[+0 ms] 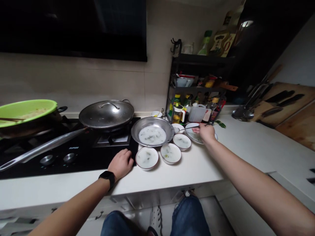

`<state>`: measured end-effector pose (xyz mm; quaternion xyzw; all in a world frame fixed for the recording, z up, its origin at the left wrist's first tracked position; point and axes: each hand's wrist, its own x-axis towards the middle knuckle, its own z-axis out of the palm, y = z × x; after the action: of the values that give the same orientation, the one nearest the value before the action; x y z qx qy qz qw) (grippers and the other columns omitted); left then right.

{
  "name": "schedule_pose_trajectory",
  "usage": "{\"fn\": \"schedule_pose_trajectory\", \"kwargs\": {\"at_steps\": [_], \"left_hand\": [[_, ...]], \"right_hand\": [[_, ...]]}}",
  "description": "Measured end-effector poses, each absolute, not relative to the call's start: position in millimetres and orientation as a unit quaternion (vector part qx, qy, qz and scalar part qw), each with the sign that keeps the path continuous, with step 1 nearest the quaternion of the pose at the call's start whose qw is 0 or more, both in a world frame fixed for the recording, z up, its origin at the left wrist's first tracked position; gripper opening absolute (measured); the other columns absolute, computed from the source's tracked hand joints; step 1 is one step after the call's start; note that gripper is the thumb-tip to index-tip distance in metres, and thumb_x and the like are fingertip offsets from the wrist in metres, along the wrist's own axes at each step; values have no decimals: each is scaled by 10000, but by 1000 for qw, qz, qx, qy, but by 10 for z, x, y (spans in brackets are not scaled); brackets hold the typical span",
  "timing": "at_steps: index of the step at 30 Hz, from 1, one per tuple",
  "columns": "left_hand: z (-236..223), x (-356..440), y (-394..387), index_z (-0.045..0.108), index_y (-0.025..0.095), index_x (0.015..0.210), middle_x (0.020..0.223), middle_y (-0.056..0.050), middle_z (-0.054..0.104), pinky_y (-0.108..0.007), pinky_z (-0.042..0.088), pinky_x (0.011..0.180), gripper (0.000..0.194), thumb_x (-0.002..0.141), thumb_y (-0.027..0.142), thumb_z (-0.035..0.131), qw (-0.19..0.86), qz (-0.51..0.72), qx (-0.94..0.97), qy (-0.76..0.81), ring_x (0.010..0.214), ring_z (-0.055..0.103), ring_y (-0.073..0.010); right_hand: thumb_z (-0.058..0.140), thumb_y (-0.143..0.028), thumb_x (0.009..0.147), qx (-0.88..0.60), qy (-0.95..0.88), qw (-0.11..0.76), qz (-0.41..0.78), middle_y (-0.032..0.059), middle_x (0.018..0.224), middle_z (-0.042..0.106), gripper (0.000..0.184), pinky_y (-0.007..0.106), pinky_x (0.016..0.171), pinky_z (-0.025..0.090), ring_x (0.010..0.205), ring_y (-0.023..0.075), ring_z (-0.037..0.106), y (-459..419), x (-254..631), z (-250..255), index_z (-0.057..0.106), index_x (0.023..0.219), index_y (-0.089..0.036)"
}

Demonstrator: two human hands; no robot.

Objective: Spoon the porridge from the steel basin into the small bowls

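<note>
**A crowded white counter [236,144]**

A metal basin [169,131] stands on it. Before the basin sit two filled bowls [147,168]; right of it, three more bowls [183,149], then a green scrap [220,124]; left of it, the black stovetop [95,160]; behind and right, a rack [197,59].

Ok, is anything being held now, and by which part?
The right grip holds a ladle by its handle; the left grip, resting by the cooktop, shows nothing held.
</note>
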<state>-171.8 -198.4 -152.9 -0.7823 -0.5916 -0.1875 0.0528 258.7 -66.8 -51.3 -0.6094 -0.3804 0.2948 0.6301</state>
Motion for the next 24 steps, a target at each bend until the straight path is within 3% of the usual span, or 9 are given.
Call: {"fn": "schedule_pose_trajectory", "kwargs": {"at_steps": [7, 13, 20, 24], "left_hand": [[-1510, -1703, -1986, 616, 223, 837, 937, -106, 658, -413, 510, 885, 143, 912, 232, 495, 53, -179, -781, -596, 922, 625, -271], [-1518, -1705, -1985, 618, 225, 830, 917, -99, 647, -408, 502, 877, 144, 909, 223, 498, 52, -183, -782, -594, 905, 619, -266], [-1531, -1713, -1983, 612, 217, 841, 928, -103, 640, -402, 500, 883, 152, 925, 219, 486, 59, -176, -784, -592, 920, 622, -266], [-1533, -1716, -1982, 614, 210, 850, 934, -107, 642, -408, 503, 877, 158, 931, 221, 479, 61, -177, -784, -591, 918, 619, -270]], "right_hand": [[568, -193, 965, -590, -399, 642, 286, 33, 564, 653, 63, 311, 590, 679, 582, 218, 769, -696, 2702, -168, 566, 904, -179], [565, -184, 953, -581, -409, 640, 293, 42, 583, 653, 41, 378, 630, 687, 644, 259, 786, -702, 2614, 51, 559, 913, -185], [577, -232, 976, -582, -433, 601, 335, 32, 572, 655, 75, 304, 579, 655, 567, 198, 743, -750, 2126, -140, 555, 924, -182], [530, -329, 1016, -558, -552, 534, 313, 42, 631, 704, 149, 322, 632, 654, 627, 202, 758, -898, 1893, -346, 577, 985, -191]]}}
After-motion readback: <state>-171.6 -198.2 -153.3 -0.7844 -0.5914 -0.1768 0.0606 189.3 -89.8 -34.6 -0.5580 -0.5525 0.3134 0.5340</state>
